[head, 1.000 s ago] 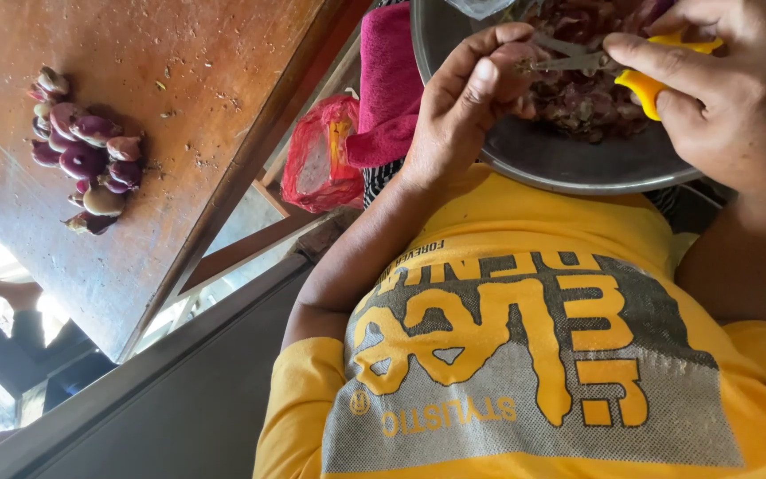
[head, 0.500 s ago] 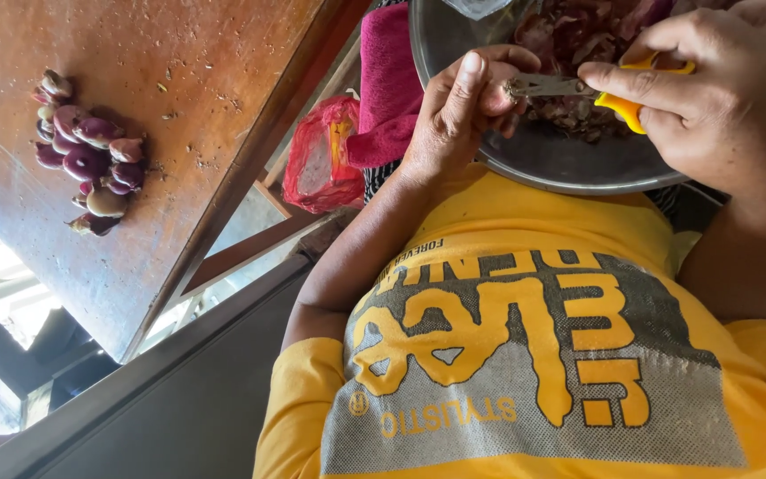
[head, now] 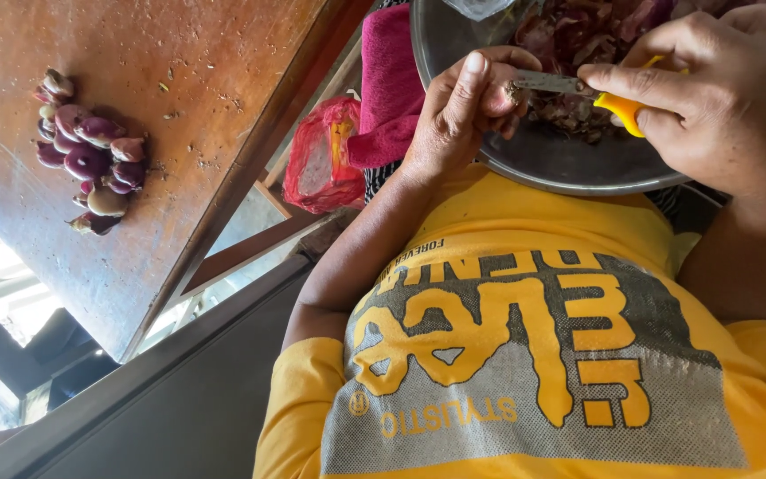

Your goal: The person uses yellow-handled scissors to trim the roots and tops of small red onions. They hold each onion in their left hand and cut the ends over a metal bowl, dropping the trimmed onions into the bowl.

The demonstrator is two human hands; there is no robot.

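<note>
A yellow shirt [head: 525, 355] with a grey printed panel fills the near foreground. Beyond it, one round metal bowl [head: 560, 164] holds dark reddish peelings [head: 578, 35]. The left hand [head: 467, 106] curls its fingers [head: 467, 84] closed around one small shallot, mostly hidden. The right hand [head: 720, 98] grips one yellow-handled knife [head: 591, 93], blade tip touching that shallot. Left of the bowl lie one pink cloth [head: 392, 89] and one red mesh bag [head: 321, 160]. Far left, a scuffed wooden counter [head: 161, 222] carries one cluster of about a dozen glossy purple peeled shallots [head: 86, 151].
</note>
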